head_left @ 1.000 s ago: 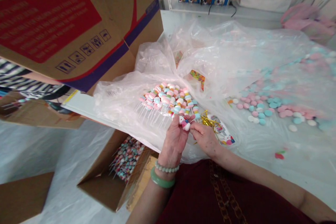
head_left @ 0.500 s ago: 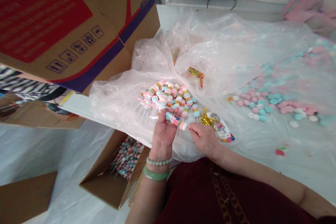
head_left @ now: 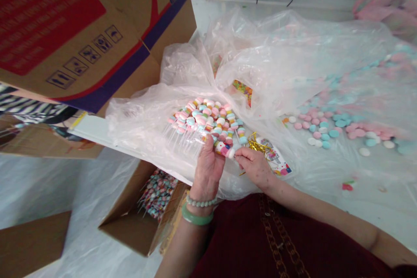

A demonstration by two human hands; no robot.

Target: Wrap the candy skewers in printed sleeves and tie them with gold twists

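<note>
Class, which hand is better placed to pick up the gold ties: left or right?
The right hand: it sits just beside the gold ties, while the left hand is farther off, holding the wrapped candy stick.

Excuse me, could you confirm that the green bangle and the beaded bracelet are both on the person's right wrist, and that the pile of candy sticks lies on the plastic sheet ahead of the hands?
Not quite: the head view shows the green bangle and the beaded bracelet on the wrist of the left hand, not the right hand. The pile of candy sticks does lie on the plastic sheet ahead of the hands.
</note>
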